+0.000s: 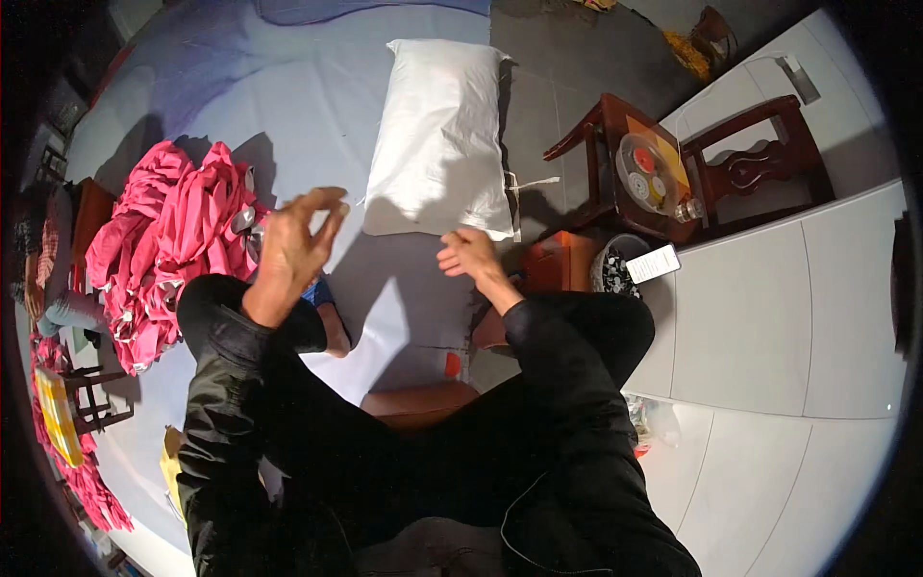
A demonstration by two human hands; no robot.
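My left hand [294, 248] is raised in front of my left knee, thumb and fingertips drawn close together in a pinch. Whatever lies between them, if anything, is too small to make out. My right hand [468, 256] is lower and to the right, its fingers curled in, and their contents are hidden. Just beyond both hands a full white sack [437, 125] lies flat on the floor, with loose white strings at its right side. A heap of pink garments [183, 231] rises to the left of my left hand, apart from it.
A dark wooden chair [760, 178] at the right bears a round clear container [646, 173] and a small jar. Beside my right knee are a reddish-brown stool [562, 262], a patterned bowl [615, 264] and a phone [654, 263]. Another person [62, 260] is at the far left.
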